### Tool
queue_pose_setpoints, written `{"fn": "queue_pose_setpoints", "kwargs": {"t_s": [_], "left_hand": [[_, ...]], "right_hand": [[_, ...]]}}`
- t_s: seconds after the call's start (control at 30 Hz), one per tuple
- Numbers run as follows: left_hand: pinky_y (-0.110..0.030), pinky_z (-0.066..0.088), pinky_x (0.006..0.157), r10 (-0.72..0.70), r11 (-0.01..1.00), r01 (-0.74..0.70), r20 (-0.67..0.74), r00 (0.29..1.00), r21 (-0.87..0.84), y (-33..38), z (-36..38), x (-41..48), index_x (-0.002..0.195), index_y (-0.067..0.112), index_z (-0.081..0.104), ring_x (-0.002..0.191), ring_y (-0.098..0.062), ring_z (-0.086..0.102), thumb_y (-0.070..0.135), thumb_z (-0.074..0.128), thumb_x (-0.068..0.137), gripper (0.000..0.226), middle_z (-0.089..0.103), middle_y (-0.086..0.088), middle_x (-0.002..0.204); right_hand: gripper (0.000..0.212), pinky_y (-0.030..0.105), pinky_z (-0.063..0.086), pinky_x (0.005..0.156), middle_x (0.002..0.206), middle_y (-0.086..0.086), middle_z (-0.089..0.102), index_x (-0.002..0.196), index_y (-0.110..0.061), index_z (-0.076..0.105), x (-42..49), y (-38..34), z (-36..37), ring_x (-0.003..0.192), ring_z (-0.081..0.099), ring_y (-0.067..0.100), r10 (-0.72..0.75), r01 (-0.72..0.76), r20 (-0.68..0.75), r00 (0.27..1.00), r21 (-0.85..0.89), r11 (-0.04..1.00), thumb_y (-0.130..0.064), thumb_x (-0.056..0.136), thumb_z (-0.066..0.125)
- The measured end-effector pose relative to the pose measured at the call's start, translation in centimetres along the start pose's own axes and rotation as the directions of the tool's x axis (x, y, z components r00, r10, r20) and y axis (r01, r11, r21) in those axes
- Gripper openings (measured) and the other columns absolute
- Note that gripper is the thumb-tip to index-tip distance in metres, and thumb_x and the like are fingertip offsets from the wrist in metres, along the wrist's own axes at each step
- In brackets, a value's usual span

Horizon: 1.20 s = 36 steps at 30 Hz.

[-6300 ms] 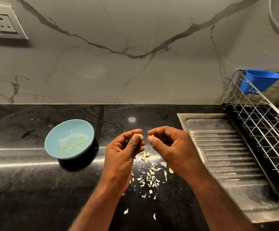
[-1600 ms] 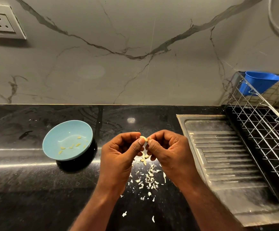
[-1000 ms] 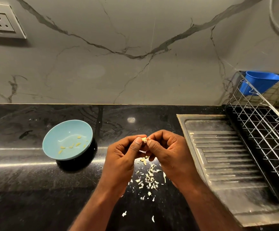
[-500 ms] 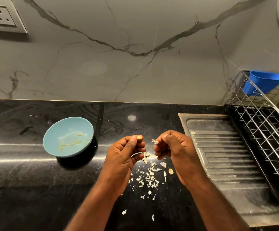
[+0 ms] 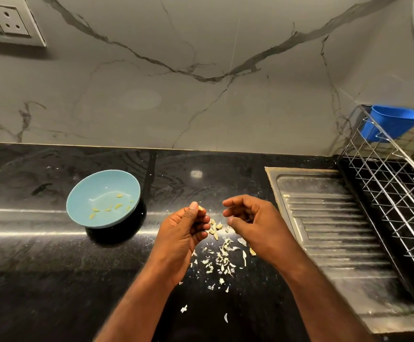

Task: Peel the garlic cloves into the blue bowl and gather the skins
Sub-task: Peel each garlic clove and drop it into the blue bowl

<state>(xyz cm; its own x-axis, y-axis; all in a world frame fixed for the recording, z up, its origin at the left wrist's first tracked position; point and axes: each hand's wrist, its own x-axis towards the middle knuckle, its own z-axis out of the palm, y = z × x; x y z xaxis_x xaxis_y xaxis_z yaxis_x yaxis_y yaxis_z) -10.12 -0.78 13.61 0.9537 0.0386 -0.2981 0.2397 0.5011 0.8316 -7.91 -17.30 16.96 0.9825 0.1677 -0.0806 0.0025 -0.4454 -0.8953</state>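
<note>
My left hand [image 5: 185, 232] pinches a small pale garlic clove [image 5: 200, 208] between thumb and fingertips above the black counter. My right hand [image 5: 253, 223] hovers just to the right with loosely curled fingers and nothing seen in it. Below the hands lie several unpeeled cloves [image 5: 215, 228] and a scatter of white garlic skins [image 5: 222, 260]. The light blue bowl [image 5: 82, 206] sits to the left on the counter, holding several peeled cloves [image 5: 107, 208].
A steel drainboard [image 5: 329, 218] lies to the right, with a wire dish rack [image 5: 398, 183] and a dark blue tub [image 5: 393, 124] beyond it. The marble wall carries a socket [image 5: 11, 21] at top left. Loose skin bits [image 5: 183, 308] lie near the front edge.
My hands were together working on the clove; they have now drawn apart. The left keeps the clove, and the skin piece seen at the right fingertips half a second ago is gone.
</note>
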Motion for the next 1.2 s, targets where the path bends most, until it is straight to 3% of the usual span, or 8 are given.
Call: {"fn": "queue_pose_setpoints", "kwargs": {"t_s": [0.13,0.33,0.6,0.73,0.87,0.97,1.07,1.2], "left_hand": [[-0.023,0.049,0.066,0.061,0.994,-0.063,0.027,0.998,0.088,-0.5,0.5,-0.3,0.08,0.01,0.07,0.067,-0.011,0.058,0.034,0.058,0.089,0.028,0.065,-0.006,0.074],[-0.021,0.042,0.055,0.201,0.918,-0.196,0.022,0.979,0.344,-1.3,0.2,-0.5,0.074,0.018,0.071,0.059,-0.011,0.047,0.038,0.058,0.092,0.029,0.055,-0.002,0.062],[-0.023,0.032,0.048,0.16,0.939,-0.066,-0.258,0.953,0.337,-1.7,-1.5,-0.9,0.064,0.022,0.065,0.053,-0.012,0.037,0.037,0.053,0.099,0.04,0.047,-0.001,0.057],[-0.023,0.033,0.049,0.171,0.948,0.0,-0.51,0.843,0.318,-2.0,-3.7,-0.1,0.06,0.019,0.055,0.05,-0.01,0.039,0.041,0.053,0.099,0.045,0.046,0.001,0.055],[-0.021,0.036,0.048,0.184,0.927,0.069,-0.608,0.772,0.368,-3.4,-6.0,-0.1,0.056,0.016,0.056,0.047,-0.008,0.043,0.036,0.056,0.099,0.047,0.051,0.003,0.051],[-0.017,0.035,0.047,0.196,0.908,0.094,-0.61,0.768,0.409,-4.0,-6.6,-0.3,0.061,0.011,0.062,0.046,-0.006,0.045,0.029,0.061,0.097,0.04,0.056,0.004,0.052],[-0.022,0.039,0.05,0.186,0.905,0.089,-0.576,0.796,0.415,-4.1,-6.7,0.0,0.069,0.007,0.067,0.05,-0.008,0.048,0.023,0.067,0.093,0.029,0.058,0.0,0.055],[-0.019,0.047,0.054,0.133,0.911,0.1,-0.514,0.847,0.4,-3.7,-6.6,1.4,0.081,0.002,0.072,0.059,-0.011,0.057,0.011,0.07,0.09,0.013,0.066,-0.009,0.067]], "right_hand": [[0.025,0.028,0.06,0.075,0.092,0.001,0.075,0.105,-0.022,0.07,-0.3,-0.7,0.6,0.086,0.072,0.015,-0.017,0.007,0.045,0.999,0.212,0.977,-0.014,0.083,0.078],[0.009,0.03,0.06,0.069,0.083,0.003,0.075,0.096,-0.01,0.074,0.0,0.0,1.8,0.076,0.072,0.017,-0.05,0.022,0.101,0.994,0.259,0.966,-0.015,0.088,0.073],[0.004,0.03,0.06,0.063,0.076,0.018,0.069,0.089,0.009,0.065,3.9,0.5,6.1,0.067,0.069,0.025,0.122,-0.244,0.244,0.962,0.574,0.782,0.006,0.087,0.066],[0.012,0.027,0.059,0.064,0.071,0.015,0.065,0.085,0.003,0.062,7.2,-0.7,10.3,0.062,0.066,0.021,0.102,-0.282,0.328,0.939,0.565,0.776,0.015,0.085,0.062],[0.017,0.025,0.057,0.066,0.075,0.013,0.064,0.084,0.0,0.06,10.1,-2.2,14.6,0.063,0.064,0.017,0.074,-0.262,0.382,0.921,0.467,0.845,0.016,0.087,0.056],[0.024,0.026,0.059,0.068,0.079,0.011,0.065,0.078,-0.006,0.061,12.3,-2.5,17.9,0.068,0.066,0.017,0.066,-0.215,0.379,0.923,0.368,0.905,0.013,0.088,0.052],[0.031,0.037,0.059,0.083,0.091,0.012,0.071,0.073,-0.019,0.061,14.0,-2.6,20.4,0.089,0.069,0.026,0.002,-0.082,0.337,0.942,0.224,0.971,0.007,0.087,0.055],[0.028,0.03,0.053,0.087,0.106,0.011,0.071,0.087,-0.016,0.062,14.7,-3.1,20.7,0.103,0.066,0.022,-0.036,-0.031,0.309,0.951,0.208,0.978,0.008,0.091,0.049]]}}
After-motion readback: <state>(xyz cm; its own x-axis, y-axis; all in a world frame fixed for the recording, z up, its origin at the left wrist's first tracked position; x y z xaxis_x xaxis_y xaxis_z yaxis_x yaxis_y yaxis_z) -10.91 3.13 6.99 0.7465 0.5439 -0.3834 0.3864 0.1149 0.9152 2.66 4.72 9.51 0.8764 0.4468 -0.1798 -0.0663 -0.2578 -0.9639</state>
